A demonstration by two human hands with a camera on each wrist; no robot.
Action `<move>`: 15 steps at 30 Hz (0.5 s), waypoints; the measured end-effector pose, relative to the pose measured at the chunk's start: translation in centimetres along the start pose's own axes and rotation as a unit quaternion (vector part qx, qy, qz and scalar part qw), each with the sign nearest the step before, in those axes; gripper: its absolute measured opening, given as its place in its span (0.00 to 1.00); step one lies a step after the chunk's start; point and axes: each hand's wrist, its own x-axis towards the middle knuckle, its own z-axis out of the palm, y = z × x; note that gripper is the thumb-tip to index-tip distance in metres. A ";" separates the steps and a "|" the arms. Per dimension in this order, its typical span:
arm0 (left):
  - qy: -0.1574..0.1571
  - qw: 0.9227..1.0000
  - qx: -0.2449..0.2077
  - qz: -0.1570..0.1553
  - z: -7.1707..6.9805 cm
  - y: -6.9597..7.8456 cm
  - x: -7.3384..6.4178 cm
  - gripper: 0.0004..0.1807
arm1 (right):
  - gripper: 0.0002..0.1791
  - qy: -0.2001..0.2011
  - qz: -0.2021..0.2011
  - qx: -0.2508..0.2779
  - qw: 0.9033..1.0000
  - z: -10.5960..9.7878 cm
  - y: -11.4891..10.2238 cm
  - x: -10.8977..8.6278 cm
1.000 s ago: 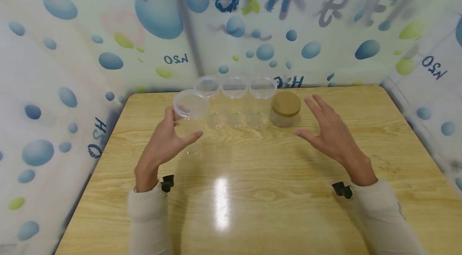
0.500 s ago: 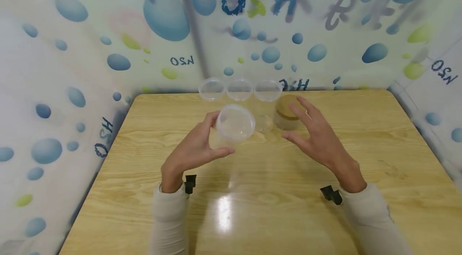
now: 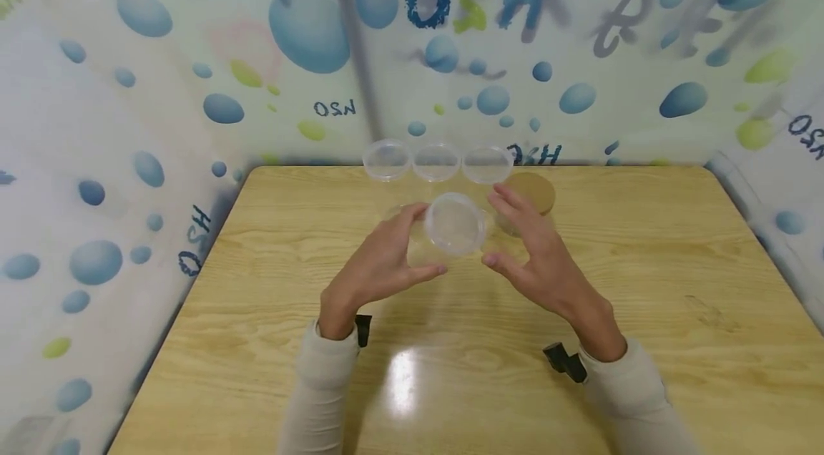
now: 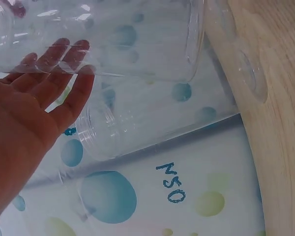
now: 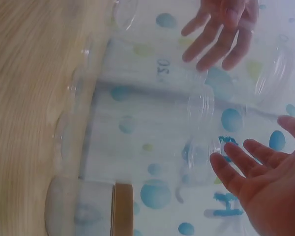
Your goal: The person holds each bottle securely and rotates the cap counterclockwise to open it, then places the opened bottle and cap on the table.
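My left hand (image 3: 380,255) grips a clear plastic jar (image 3: 455,224) from its left side, thumb in front and fingers behind. In the left wrist view, those fingers show through the wall of the jar (image 4: 137,39). Just right of the jar, my right hand (image 3: 531,255) has its thumb and fingers spread apart. The right wrist view shows its fingers (image 5: 231,169) relaxed and holding nothing. Three similar clear jars stand in a row at the back: left jar (image 3: 387,159), middle jar (image 3: 436,162) and right jar (image 3: 487,164). The held jar and both hands partly cover them.
A shorter clear jar with a brown lid (image 3: 534,192) stands at the right end of the row, partly behind my right hand. The wooden table (image 3: 257,283) meets a wall covering (image 3: 212,47) patterned with bubbles, right behind the jars.
My left hand has carried the jar rightward from the left end of the row to the middle, in front of the others. My right hand has moved left toward it.
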 end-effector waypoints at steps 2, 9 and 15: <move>-0.003 1.000 0.005 0.004 0.2 0.1 0.1 0.47 | 0.47 0.002 -0.006 0.010 1.000 0.5 -0.2 0.0; -0.017 0.997 0.070 0.016 1.1 0.7 0.4 0.47 | 0.46 0.019 -0.019 -0.005 1.000 1.8 -0.6 0.3; -0.011 0.996 0.084 0.015 1.1 0.9 0.6 0.47 | 0.42 0.047 -0.001 0.008 0.999 2.5 -1.0 0.6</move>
